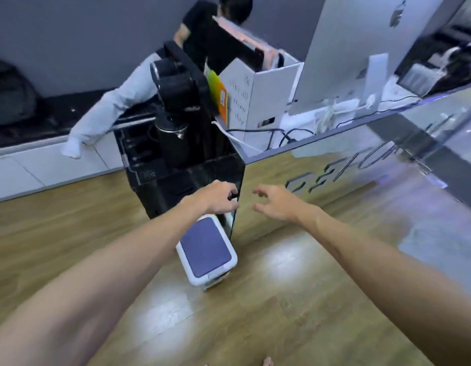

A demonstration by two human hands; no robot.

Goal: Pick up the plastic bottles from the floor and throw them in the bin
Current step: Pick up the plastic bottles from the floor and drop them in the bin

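bin [206, 250]: small, rounded-rectangle top, white plastic rim around a flat blue-purple lid; lid shut; stands on the floor at the foot of the black cabinet corner, just below the left hand.
bottles: none clearly visible; cannot tell whether the left hand holds one.
floor [70, 233]: wood-look planks, light brown, glossy, with pale glare patches.
ledge [31, 165]: white, smooth, along the grey wall at far left.
seated person [118, 101]: black top, pale trousers, leg stretched across the ledge; behind the cabinet.
black cabinet [176, 165]: tall, shiny dark panels, open top; black kettle [172, 138] with a metal spout inside, blurred black gear above it.
left hand [217, 198]: over the bin's far edge, fingers curled in and pressed together around something small and dark; cannot tell what.
right hand [275, 203]: empty, fingers spread and slightly hooked, apart from the left hand, in front of the counter panel.
white file box [251, 96]: cardboard, handwriting in part readable: "now", "day"; orange and green folders beside it.
counter front [348, 196]: mirror-like panel, raised lettering, too blurred and skewed to read.
monitor [361, 48]: silver back, apple logo, slim stand; white and black cables at its base.
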